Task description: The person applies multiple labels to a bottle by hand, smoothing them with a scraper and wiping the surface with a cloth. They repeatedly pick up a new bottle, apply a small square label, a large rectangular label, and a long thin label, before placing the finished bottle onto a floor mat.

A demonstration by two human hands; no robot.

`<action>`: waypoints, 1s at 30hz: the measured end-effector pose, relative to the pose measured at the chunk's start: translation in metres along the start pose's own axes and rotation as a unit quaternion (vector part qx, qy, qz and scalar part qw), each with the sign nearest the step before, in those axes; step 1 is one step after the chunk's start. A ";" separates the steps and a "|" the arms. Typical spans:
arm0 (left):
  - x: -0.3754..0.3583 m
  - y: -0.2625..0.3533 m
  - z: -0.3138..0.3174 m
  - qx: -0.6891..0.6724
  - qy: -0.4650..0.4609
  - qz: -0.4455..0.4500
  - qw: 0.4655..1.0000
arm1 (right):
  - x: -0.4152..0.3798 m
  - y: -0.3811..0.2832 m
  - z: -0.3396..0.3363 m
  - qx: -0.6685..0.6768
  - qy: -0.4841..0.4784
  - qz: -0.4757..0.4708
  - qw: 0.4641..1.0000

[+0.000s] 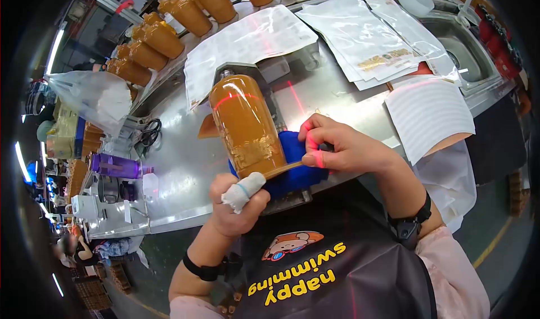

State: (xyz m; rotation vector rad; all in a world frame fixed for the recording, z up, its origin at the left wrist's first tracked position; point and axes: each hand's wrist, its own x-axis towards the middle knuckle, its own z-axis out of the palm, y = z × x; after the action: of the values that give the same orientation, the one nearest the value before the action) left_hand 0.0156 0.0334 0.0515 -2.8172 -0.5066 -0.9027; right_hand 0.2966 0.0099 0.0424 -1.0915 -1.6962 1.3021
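Purple marks the bottle near the left end of your metal surface, with a coil of black cable to its right. Above the cable, a clear plastic bag bulges near the start of a curving row of brown bottles, which runs along the far edge.

Your left hand is at the lower left of the large amber bottle, its fingers curled in and one digit wrapped in white material with a light-blue band. The wrapped digit is at the base of the bottle; you cannot tell from here whether that grip closes on anything.

The amber bottle lies in front of you with its neck pointing away, gold decoration near its base and a red light line across its upper body. Blue cloth shows below and to the right of it.

Along the base runs a narrow strip. Your right hand has its grip together, thumb and fingers clamped on the strip's right end, with red light on the fingers.

Farther right are overlapping white sheets with gold print, then a ribbed white sheet near the sink.
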 end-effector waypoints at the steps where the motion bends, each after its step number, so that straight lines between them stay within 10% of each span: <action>1: 0.004 -0.002 -0.001 -0.005 -0.007 0.030 1.000 | 0.000 0.000 -0.001 0.004 -0.003 0.009 1.000; 6: 0.034 -0.006 -0.005 -0.001 -0.047 0.142 0.989 | 0.000 0.004 0.000 -0.011 0.004 0.002 1.000; 16: -0.005 -0.002 0.003 0.015 -0.002 0.015 1.000 | 0.006 -0.001 0.007 -0.041 0.014 -0.059 0.997; 30: 0.036 -0.001 0.001 0.024 -0.060 0.120 0.991 | 0.009 0.005 0.010 -0.066 -0.011 -0.067 0.995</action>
State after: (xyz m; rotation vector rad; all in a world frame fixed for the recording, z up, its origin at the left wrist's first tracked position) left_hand 0.0429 0.0444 0.0716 -2.8215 -0.1937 -0.6689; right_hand 0.2846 0.0155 0.0358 -1.0214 -1.8605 1.1348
